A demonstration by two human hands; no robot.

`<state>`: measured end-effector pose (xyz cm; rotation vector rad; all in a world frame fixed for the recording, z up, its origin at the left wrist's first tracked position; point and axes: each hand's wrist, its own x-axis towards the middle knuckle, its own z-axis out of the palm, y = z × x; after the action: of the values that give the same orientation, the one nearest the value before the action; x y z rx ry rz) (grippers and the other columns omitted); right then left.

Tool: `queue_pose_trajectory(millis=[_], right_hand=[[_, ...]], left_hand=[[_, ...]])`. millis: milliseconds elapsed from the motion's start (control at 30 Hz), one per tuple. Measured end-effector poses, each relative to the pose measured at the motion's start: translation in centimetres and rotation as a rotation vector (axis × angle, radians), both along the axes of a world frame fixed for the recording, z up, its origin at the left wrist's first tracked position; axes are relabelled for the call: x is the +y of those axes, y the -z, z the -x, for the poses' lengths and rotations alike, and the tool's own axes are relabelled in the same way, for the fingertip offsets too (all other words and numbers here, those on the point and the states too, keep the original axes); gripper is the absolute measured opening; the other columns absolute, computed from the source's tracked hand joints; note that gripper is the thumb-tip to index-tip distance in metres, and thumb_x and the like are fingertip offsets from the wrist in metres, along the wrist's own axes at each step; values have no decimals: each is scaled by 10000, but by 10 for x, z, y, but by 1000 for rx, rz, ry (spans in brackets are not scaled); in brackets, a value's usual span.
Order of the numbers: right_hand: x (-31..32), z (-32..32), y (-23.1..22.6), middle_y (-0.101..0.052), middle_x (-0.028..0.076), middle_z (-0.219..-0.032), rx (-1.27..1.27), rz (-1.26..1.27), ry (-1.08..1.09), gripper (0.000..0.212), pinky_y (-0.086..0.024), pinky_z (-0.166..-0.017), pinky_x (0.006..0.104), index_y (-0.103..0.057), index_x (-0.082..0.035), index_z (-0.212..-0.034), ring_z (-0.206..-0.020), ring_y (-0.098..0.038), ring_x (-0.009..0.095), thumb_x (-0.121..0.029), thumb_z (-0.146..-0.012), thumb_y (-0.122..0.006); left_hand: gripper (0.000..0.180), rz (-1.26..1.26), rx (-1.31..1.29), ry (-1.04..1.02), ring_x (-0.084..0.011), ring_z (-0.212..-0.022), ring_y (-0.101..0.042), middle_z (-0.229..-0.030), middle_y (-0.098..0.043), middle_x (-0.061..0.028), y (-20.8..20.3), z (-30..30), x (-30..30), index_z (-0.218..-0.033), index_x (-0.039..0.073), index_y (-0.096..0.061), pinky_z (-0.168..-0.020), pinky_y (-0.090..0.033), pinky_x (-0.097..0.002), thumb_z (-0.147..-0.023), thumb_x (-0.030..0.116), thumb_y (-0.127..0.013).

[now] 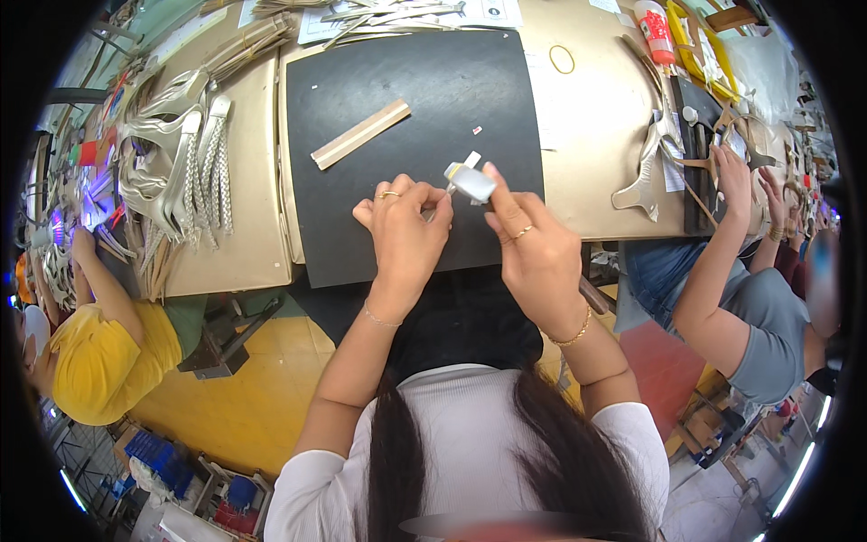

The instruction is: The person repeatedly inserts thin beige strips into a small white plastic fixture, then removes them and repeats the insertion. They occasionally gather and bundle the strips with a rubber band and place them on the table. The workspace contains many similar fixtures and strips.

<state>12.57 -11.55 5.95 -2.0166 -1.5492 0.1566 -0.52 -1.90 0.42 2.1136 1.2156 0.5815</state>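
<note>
Over the black mat [343,81], my left hand [406,226] is closed, thumb and fingertips pinched together. What they hold, if anything, is too small to make out. Close by on the right, my right hand [537,239] grips a small silver-grey piece with rounded corners [471,182] between thumb and fingers; its exact kind is unclear. Pale bits [472,160] show right beside that piece. Farther off, a tan strip with a lighter middle band [361,134] lies slantwise on the mat, touched by neither hand.
Braided and plain metallic straps [185,154] are piled at left; more strap pieces [388,16] lie at the far edge. At right are cut strap pieces [643,172], a red-and-white bottle [654,32] and a yellow tray [703,50]. Co-workers sit on both sides.
</note>
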Motion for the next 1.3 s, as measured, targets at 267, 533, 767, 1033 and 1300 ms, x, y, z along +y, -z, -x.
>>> queue_pose_trajectory(millis=[267,533,767,1033,1300], right_hand=[[4,-5,2,-615,54,-817,13,-133,-8,469,-526,-551,364,-624,-173,-1422,-626,-652,254,-151,-956,-675],[0,-5,19,-613,41,-814,-104,163,-13,454,-520,-531,370,-620,-207,-1430,-616,-658,235,-188,-979,-664],[4,-15,8,-621,36,-827,-107,84,14,482,-519,-541,368,-614,-195,-1437,-643,-661,231,-176,-960,-680],[-1,-2,4,-619,49,-823,-80,163,-66,502,-518,-557,376,-616,-186,-1430,-655,-664,246,-136,-937,-701],[6,-5,15,-613,51,-811,-109,192,-41,464,-515,-540,367,-609,-178,-1439,-625,-654,253,-192,-979,-664]], left_hand=[[101,-27,-9,4,-213,-828,-547,-778,-582,-16,3,-1,-2,-753,92,-719,-834,-283,-404,-806,142,-789],[70,-61,19,-4,-176,-851,-565,-809,-622,3,-2,10,-6,-843,97,-781,-876,-281,-376,-833,166,-789],[82,22,15,-10,-175,-851,-568,-809,-617,0,-1,11,-5,-842,87,-772,-876,-282,-372,-830,167,-784],[106,2,11,-6,-197,-837,-571,-793,-605,-13,-1,9,-3,-789,81,-735,-859,-282,-369,-829,167,-781],[94,-104,10,31,-205,-847,-564,-821,-611,-8,7,0,3,-815,103,-741,-844,-276,-402,-825,177,-799]])
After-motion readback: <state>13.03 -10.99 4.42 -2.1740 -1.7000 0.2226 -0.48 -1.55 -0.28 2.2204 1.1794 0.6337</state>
